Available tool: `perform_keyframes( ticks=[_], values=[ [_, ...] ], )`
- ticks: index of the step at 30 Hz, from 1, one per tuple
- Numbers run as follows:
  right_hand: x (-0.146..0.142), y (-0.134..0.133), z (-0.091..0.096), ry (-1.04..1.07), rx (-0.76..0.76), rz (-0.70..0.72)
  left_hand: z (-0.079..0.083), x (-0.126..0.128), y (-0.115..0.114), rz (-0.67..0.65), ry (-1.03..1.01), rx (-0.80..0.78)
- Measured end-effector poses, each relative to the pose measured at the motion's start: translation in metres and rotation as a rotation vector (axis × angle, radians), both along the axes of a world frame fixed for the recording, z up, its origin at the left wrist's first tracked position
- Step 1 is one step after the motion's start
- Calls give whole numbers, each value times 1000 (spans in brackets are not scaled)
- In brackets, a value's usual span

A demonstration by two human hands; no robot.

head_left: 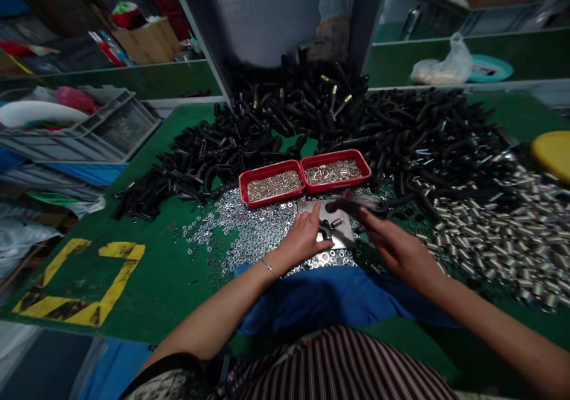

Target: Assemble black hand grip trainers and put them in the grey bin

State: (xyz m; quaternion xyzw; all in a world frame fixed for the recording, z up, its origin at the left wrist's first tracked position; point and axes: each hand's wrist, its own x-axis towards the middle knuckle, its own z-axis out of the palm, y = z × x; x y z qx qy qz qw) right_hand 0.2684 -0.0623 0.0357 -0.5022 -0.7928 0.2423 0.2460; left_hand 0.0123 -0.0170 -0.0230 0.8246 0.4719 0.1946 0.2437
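My left hand [306,234] rests on a small metal plate [342,237] in front of me, fingers curled around a black plastic part [326,229] with a metal piece. My right hand [388,239] reaches in from the right and pinches a black handle-like piece [351,203] over the plate; it is blurred by motion. Two red trays [305,180] of small silver parts sit just beyond the plate. Loose silver washers [240,228] spread under and left of my hands.
A large heap of black plastic handles [338,121] covers the back of the green table [151,257]. Silver cylinders [503,234] pile at the right. A blue cloth [329,299] lies at the near edge. Grey crates [89,127] stand left; yellow tape marks [84,281] lie front left.
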Motion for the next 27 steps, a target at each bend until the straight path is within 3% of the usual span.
perform_keyframes(
  ticks=[4,9,11,13,15,16,17,20,22,25,27],
  values=[
    [-3,0,-6,34,-157,48,1,0,-1,10,7,12],
    [19,14,-12,225,-312,-251,-1,-2,-7,31,-43,37],
    [34,25,-12,145,-237,-317,2,-4,-13,82,-113,36],
    [41,34,-7,-29,-23,-329,8,-5,-21,172,-238,2],
    [34,40,0,-133,158,-275,19,-5,-29,229,-377,-65],
    [25,40,4,-112,162,-221,24,-5,-33,226,-427,-100],
    [13,39,6,-42,88,-150,28,-6,-37,202,-453,-128],
    [-25,34,5,274,-341,64,33,-7,-47,76,-412,-143],
    [-44,31,-3,385,-456,87,30,-9,-53,38,-356,-104],
    [-59,24,-19,366,-198,14,24,-13,-57,59,-283,-32],
    [-62,17,-27,337,-9,13,28,-18,-48,17,-234,-9]
  ],
)
